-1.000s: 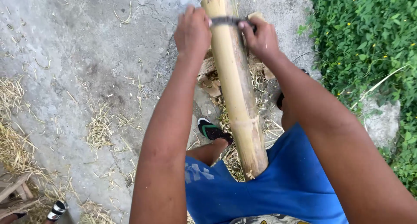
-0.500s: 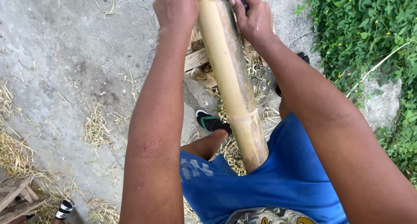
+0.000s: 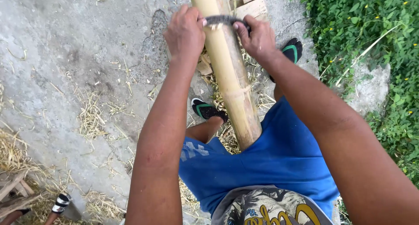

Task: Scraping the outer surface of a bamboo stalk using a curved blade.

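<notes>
- Gripping a curved dark blade (image 3: 223, 20), left hand (image 3: 185, 33) and right hand (image 3: 258, 38) each close tight on one end.
- Blade lies across a bamboo pole (image 3: 229, 76) slanting between the legs, far end beyond view.

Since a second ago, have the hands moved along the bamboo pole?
Yes. The left hand, right hand and blade have come down the bamboo pole toward its joint ring, away from the top end they gripped earlier.

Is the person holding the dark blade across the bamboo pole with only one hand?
No, both the left hand and the right hand grip the ends of the dark blade lying across the bamboo pole.
</notes>
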